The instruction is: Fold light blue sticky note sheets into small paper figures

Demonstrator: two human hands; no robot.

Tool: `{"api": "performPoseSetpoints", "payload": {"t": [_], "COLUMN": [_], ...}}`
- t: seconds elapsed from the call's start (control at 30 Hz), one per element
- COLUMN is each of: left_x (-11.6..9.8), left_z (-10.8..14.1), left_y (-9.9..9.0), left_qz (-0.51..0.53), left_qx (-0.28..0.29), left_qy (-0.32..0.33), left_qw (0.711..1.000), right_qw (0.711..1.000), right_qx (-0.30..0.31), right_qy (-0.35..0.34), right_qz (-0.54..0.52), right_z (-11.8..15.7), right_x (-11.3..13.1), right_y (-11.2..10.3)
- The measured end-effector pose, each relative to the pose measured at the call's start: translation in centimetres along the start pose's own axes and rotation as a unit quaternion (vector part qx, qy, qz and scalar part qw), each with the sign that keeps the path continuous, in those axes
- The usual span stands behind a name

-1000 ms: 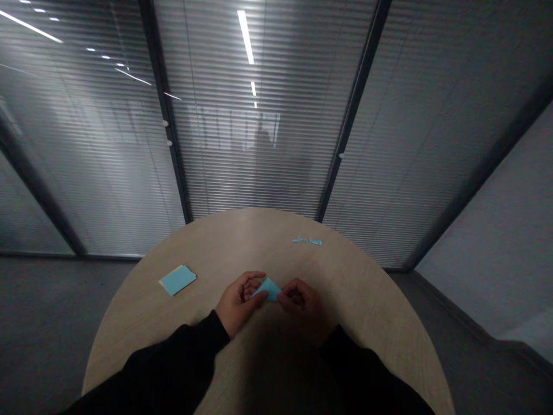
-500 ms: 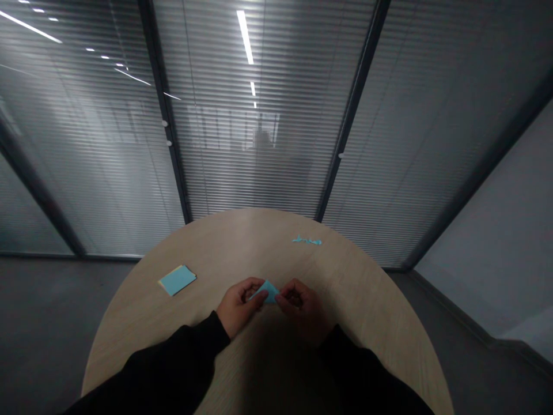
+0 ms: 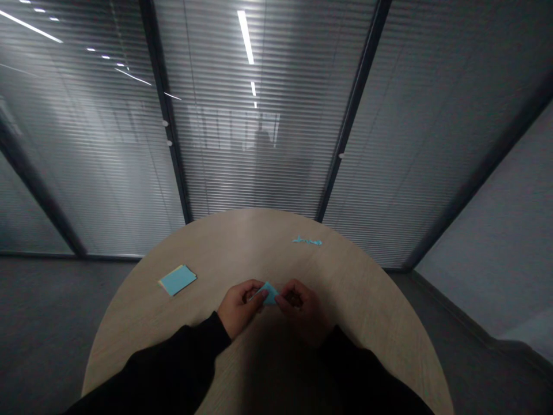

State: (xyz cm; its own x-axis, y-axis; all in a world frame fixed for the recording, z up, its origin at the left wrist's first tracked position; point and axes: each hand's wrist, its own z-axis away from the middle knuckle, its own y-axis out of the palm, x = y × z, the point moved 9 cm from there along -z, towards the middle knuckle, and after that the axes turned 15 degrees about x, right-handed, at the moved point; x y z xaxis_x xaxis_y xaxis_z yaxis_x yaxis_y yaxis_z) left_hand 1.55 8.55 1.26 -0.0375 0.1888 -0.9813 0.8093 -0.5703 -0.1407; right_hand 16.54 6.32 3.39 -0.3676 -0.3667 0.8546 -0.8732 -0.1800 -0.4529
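Blue paper [image 3: 271, 295], small and pointed at its top edge, sits between my fingers just below the centre of the frame. My left hand [image 3: 239, 305] is clamped on its left side, thumb laid over the face nearer me. My right hand [image 3: 306, 308] pinches the right corner between thumb and forefinger, the rest curled in shadow. The hands stand apart, with the paper bridging them; I cannot tell whether it touches the counter [image 3: 224, 242] below. Black sleeves [image 3: 173, 366] run from my wrists to the bottom of the frame. The counter is pale wood with a rounded far edge. Left of centre lies a stack [image 3: 178, 280], blue on top with yellow showing along one edge. Right of centre, near the far edge, thin blue scraps [image 3: 307, 241] lie in a ragged row. Beyond, blinds [image 3: 259, 178] between dark posts [image 3: 356, 98] fill the upper frame, above a grey floor [image 3: 52, 323].
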Motion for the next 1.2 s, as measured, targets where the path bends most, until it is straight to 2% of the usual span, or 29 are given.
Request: {"api": "performPoseSetpoints", "payload": {"t": [0.1,0.23,0.33,0.47,0.67,1.2], "left_x": [-0.4,-1.4,-1.7,-1.3,0.1,0.7], "left_z": [0.1,0.3,0.4,0.3,0.2,0.2], "left_y": [0.3,0.8,1.0,0.9,0.8,0.4], "left_qz": [-0.042,-0.124,-0.148,-0.113,-0.001,0.048], "left_qx": [0.009,0.021,0.028,0.024,0.023,-0.002], "left_qy": [0.003,0.015,0.014,-0.012,-0.052,-0.063], "left_qw": [0.999,0.992,0.989,0.993,0.998,0.997], "right_qw": [1.0,1.0,1.0,0.998,0.992,0.994], "right_qx": [-0.009,0.023,0.027,0.024,0.019,0.004], "right_qy": [-0.008,-0.016,-0.009,0.027,0.061,0.052], "right_qz": [-0.005,0.001,0.003,-0.051,-0.11,-0.097], "right_z": [-0.1,-0.3,-0.3,-0.2,-0.2,-0.3], "right_x": [0.1,0.6,0.6,-0.3,-0.8,-0.8], "right_y": [-0.2,0.2,0.2,0.3,0.4,0.4]}}
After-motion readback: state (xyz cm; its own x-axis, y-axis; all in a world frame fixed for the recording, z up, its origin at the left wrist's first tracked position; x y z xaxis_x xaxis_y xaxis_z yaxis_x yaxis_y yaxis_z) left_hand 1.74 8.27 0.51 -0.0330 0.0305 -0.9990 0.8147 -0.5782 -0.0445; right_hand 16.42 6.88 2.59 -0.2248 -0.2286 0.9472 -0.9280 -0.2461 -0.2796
